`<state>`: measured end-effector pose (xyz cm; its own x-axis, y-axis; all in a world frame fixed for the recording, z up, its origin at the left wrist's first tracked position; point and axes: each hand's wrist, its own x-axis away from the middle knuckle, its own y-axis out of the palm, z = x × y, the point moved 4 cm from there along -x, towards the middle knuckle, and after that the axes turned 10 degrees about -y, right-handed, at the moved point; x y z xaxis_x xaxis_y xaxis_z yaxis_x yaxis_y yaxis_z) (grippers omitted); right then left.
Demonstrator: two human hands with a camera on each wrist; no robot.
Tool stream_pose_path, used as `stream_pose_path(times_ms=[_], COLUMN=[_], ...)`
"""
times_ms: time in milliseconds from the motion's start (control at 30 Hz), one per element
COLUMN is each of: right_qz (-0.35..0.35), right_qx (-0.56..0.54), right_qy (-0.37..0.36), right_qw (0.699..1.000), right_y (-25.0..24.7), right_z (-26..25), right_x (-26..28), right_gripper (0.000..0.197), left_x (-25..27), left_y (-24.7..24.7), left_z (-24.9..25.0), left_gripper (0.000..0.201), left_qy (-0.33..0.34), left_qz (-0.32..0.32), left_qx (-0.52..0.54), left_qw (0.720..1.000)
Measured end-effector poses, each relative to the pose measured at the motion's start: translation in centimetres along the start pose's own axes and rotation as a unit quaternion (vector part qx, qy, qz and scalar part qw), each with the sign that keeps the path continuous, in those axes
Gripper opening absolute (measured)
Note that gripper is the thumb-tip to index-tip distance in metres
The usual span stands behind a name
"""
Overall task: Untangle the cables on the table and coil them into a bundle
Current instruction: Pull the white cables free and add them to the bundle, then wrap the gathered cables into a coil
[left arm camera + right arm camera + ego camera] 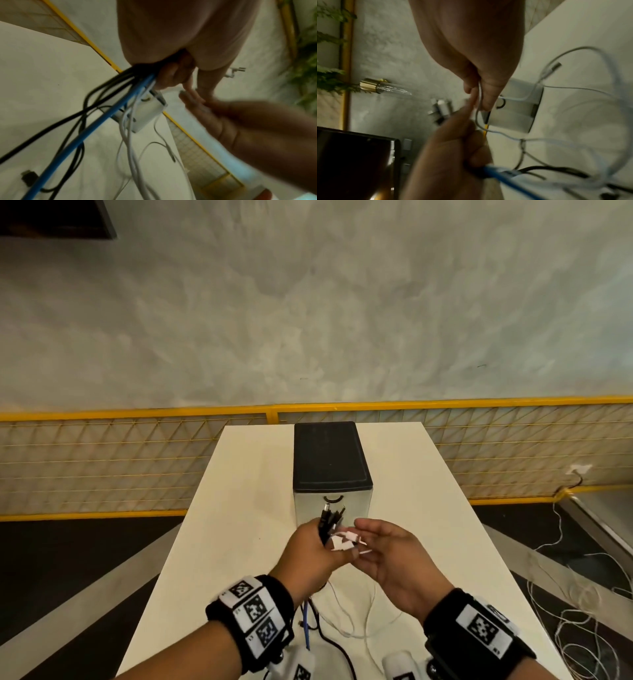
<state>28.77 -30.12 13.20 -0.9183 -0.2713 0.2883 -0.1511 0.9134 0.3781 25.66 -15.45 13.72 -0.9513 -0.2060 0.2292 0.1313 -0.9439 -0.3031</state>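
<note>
My left hand [320, 537] grips a bundle of cables [330, 517] above the white table [246, 508], black plugs and white plugs [342, 542] sticking up out of the fist. From the fist a blue cable [96, 129], black cables [68, 119] and thin white cables [132, 148] hang to the tabletop. My right hand [359, 539] is right beside the left. In the right wrist view the right hand [477, 92] pinches one thin white cable [480, 94] between thumb and finger, and the other fingers lie fairly straight.
A silver box with a black top [330, 460] stands on the table just beyond the hands. A black plug [28, 177] lies on the tabletop. A yellow mesh fence [137, 460] runs behind the table. Loose white cord [582, 611] lies on the floor at the right.
</note>
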Motion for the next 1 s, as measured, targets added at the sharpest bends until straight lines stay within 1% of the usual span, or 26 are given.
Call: stream_pose_path(times_ms=[33, 67, 133, 200, 267, 300, 367, 433, 500, 567, 667, 733, 767, 800, 833, 867, 900, 933, 967, 1000], right_qz=[-0.004, -0.004, -0.011, -0.024, -0.013, 0.007, 0.071, 0.122, 0.143, 0.168, 0.213, 0.208, 0.187, 0.154, 0.109, 0.067, 0.028, -0.020, -0.082, -0.144], right_qx=[-0.016, -0.032, -0.047, -0.036, -0.029, -0.044, -0.102, -0.129, -0.127, -0.127, -0.126, -0.093, -0.061, -0.008, 0.066, 0.163, 0.266, 0.373, 0.475, 0.567], right_qy=[0.007, 0.012, 0.014, 0.022, 0.026, 0.024, 0.016, 0.001, -0.021, -0.040, -0.045, -0.033, -0.018, 0.002, 0.024, 0.045, 0.064, 0.081, 0.099, 0.116], right_qw=[1.000, 0.999, 0.999, 0.999, 0.999, 0.999, 0.992, 0.984, 0.981, 0.977, 0.968, 0.973, 0.980, 0.988, 0.992, 0.983, 0.961, 0.924, 0.871, 0.803], right_y=[0.2, 0.2, 0.1, 0.2, -0.1, -0.7, -2.8, -4.7, -6.1, -7.5, -9.8, -10.5, -10.4, -10.2, -9.9, -9.8, -9.8, -10.0, -10.3, -10.5], right_z=[0.0, 0.0, -0.4, -0.8, -1.3, -1.8, -2.7, -3.8, -4.8, -5.1, -4.9, -4.3, -3.9, -3.3, -2.6, -1.8, -0.9, 0.1, 1.2, 2.0], right_x=[0.0, -0.1, -0.2, -0.3, -0.9, -1.5, -3.0, -4.1, -4.7, -5.0, -5.2, -4.8, -4.5, -4.0, -3.4, -2.7, -2.1, -1.7, -1.3, -1.0], right_gripper=[0.026, 0.027, 0.027, 0.025, 0.024, 0.025, 0.028, 0.035, 0.040, 0.039, 0.038, 0.039, 0.037, 0.035, 0.033, 0.033, 0.033, 0.032, 0.029, 0.027], left_x=[0.0, 0.0, 0.2, 0.6, 0.7, 0.8, 1.4, 2.0, 2.3, 2.4, 2.4, 2.4, 2.4, 2.2, 2.0, 1.8, 1.7, 1.6, 1.6, 1.7], left_y=[0.2, 0.3, 0.8, 1.2, 1.3, 1.2, 1.0, 0.5, -0.3, -1.2, -2.5, -3.2, -3.4, -3.7, -3.9, -4.2, -4.4, -4.6, -4.7, -4.9], left_z=[-0.1, -0.3, -0.3, -0.4, -0.9, -1.2, -1.9, -2.8, -3.5, -3.8, -3.8, -3.6, -3.5, -3.3, -3.1, -2.5, -1.9, -1.2, -0.4, 0.5], left_gripper=[0.035, 0.031, 0.015, 0.019, 0.020, 0.019, 0.009, 0.010, 0.013, 0.019, 0.024, 0.025, 0.028, 0.032, 0.032, 0.026, 0.018, 0.011, 0.007, 0.011], left_qy=[0.004, 0.009, 0.027, 0.032, 0.010, 0.000, -0.020, -0.040, -0.064, -0.082, -0.101, -0.105, -0.111, -0.121, -0.131, -0.139, -0.146, -0.147, -0.144, -0.136], left_qz=[0.004, 0.004, -0.010, -0.045, -0.088, -0.114, -0.180, -0.220, -0.229, -0.228, -0.235, -0.233, -0.228, -0.219, -0.201, -0.180, -0.166, -0.158, -0.157, -0.160], left_qx=[-0.030, -0.049, -0.075, -0.087, -0.105, -0.126, -0.189, -0.225, -0.236, -0.238, -0.239, -0.216, -0.189, -0.153, -0.114, -0.075, -0.034, 0.003, 0.034, 0.058], left_qw=[1.000, 0.999, 0.997, 0.995, 0.990, 0.985, 0.965, 0.948, 0.942, 0.940, 0.937, 0.942, 0.949, 0.956, 0.964, 0.971, 0.975, 0.976, 0.976, 0.976])
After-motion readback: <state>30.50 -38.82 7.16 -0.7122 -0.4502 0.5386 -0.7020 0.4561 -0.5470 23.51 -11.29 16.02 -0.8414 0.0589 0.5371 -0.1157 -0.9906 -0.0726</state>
